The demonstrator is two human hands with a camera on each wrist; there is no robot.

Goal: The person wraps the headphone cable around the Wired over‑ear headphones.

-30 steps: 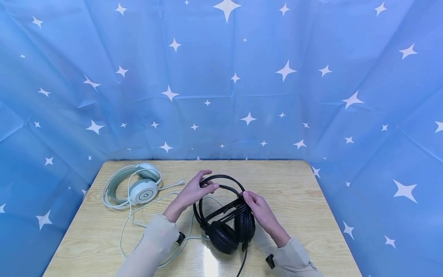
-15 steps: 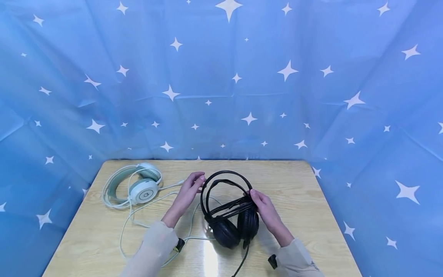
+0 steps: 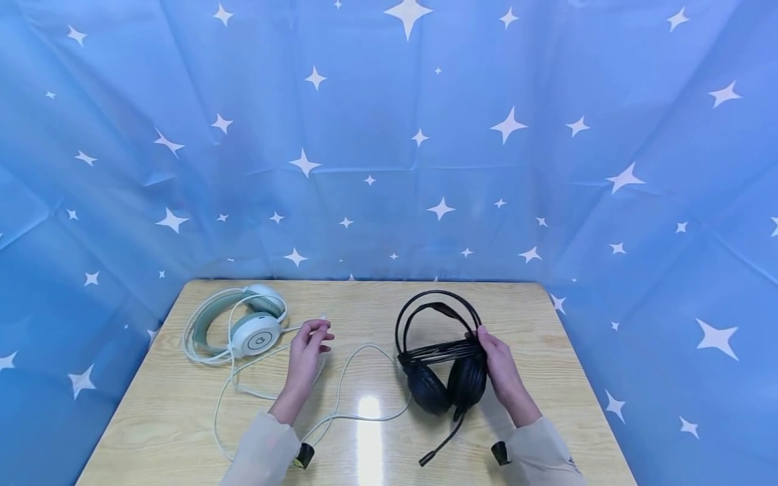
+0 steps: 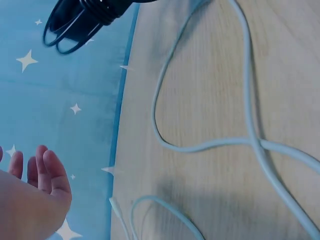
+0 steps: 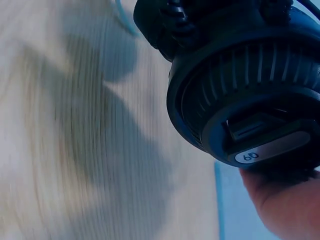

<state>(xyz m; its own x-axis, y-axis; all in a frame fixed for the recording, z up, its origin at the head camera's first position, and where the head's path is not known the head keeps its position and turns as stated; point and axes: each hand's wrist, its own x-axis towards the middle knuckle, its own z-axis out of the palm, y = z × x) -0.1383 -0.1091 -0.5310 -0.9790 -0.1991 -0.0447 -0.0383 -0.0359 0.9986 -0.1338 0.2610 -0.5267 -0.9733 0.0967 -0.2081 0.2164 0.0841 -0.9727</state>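
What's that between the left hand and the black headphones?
In the head view, a loop of pale cable lies between the left hand and black headphones.

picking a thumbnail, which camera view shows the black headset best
The head view: the black headset shows nearly whole there, with both earcups and the microphone. The right wrist view crops it to mainly one earcup, close up; the left wrist view catches only part of it at the top edge.
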